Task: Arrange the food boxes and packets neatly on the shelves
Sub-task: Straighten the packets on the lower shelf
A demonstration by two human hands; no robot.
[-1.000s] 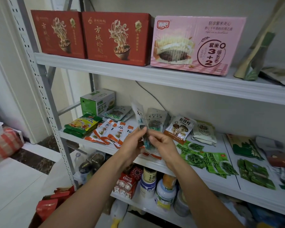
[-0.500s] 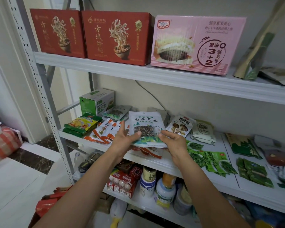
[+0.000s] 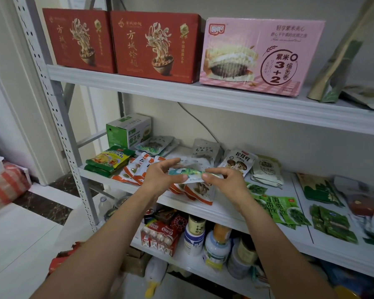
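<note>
Both hands hold a white and green fungus packet [image 3: 189, 170] tipped nearly flat above the middle shelf [image 3: 222, 214]. My left hand [image 3: 160, 180] pinches its left end and my right hand [image 3: 225, 180] pinches its right end. Under it lie orange-and-white mushroom packets [image 3: 138, 169]. A matching grey packet [image 3: 205, 151] leans at the back, with a mushroom packet [image 3: 238, 161] to its right. Two red noodle boxes [image 3: 153, 44] and a pink bread box [image 3: 259, 57] stand on the top shelf [image 3: 181, 91].
A green-and-white box [image 3: 127, 131] and yellow-green packets [image 3: 109, 159] sit at the shelf's left end. Green seaweed packets [image 3: 283, 209] spread to the right. Jars and bottles [image 3: 214, 244] crowd the lower shelf. The perforated upright [image 3: 58, 126] stands at left.
The packet went from edge-on between both hands, to upright facing me, to tipped nearly flat and lower over the middle shelf. Both hands spread to its ends.
</note>
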